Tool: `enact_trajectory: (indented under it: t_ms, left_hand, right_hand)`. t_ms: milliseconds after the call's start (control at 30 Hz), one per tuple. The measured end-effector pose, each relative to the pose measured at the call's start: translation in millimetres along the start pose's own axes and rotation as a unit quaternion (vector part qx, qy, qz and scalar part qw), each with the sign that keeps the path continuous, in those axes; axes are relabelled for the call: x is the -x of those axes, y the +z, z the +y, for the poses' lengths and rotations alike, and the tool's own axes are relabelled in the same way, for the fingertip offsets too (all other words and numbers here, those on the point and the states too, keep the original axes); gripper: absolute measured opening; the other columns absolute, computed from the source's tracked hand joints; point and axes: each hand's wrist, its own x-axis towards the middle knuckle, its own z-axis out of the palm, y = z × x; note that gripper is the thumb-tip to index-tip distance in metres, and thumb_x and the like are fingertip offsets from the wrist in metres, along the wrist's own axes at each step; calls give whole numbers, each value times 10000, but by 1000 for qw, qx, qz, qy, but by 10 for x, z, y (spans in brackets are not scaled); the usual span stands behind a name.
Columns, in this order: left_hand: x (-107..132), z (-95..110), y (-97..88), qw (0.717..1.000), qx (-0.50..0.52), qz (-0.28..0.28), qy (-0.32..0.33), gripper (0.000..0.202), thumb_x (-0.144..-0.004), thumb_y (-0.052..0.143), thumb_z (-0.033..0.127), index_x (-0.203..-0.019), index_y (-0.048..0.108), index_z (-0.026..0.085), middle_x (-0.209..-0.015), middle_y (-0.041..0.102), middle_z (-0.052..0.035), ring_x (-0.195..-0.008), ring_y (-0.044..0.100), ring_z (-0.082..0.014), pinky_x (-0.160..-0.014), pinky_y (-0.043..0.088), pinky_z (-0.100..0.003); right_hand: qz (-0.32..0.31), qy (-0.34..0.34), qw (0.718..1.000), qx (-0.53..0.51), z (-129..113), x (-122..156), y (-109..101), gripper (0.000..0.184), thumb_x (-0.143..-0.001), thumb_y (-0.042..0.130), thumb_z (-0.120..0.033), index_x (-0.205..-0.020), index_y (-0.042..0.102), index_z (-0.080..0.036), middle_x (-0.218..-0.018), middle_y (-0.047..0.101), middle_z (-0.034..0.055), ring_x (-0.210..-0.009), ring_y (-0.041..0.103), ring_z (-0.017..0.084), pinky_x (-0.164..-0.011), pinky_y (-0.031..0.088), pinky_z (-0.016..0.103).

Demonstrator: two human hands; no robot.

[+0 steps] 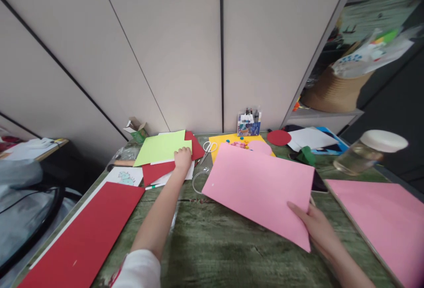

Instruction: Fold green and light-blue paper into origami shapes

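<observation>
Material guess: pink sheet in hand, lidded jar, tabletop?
Pink sheet: matte paper or thin card; nearly flat though gripped at one end.
Jar: probably glass or clear plastic; see-through sides.
Tabletop: wood or printed laminate, slight sheen; green-brown grain shows.

Left hand [183, 160] reaches far forward; right hand [314, 221] grips nearer

No readable text; markings on marker box [249, 129] and plastic bag [359, 62] too small or blurred.
</observation>
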Motion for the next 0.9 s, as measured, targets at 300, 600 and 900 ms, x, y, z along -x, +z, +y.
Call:
enact_trajectory:
  t_ms: [300, 600, 900]
  left_hand:
    - [929, 526, -383, 975, 38, 74, 207, 265, -917, 332, 165, -969, 592, 161, -914, 586, -126, -892, 537, -226, -728, 441, -328]
    - [2074, 1482, -106, 855, 107, 161, 481, 153, -901, 410, 160, -906, 558, 120, -694, 552, -36, -632, 530, -150, -481, 383, -273]
    - [2234, 1621, -85, 851, 121, 94, 502, 103, -879, 468, 162, -928, 551, 124, -739, 573, -19, -677, 560, -158, -487, 418, -286]
  right_hand:
    - [-68, 64, 991, -92, 69, -77, 236, 461, -705, 682, -454, -1036, 626, -138, -1066, 686, 115, -912, 659, 271, -804, 525, 388]
    - [-80, 48, 979, -183, 43, 67, 530, 406, -727, 687, -371, -1077, 592, -189, -1063, 690, 65, -923, 650, 233, -756, 531, 330]
    - [-96, 115, 968, -204, 84, 119, 526, 564, -767, 546, -585, -1176, 583, -198, -980, 715, 82, -836, 673, 260, -642, 556, 360]
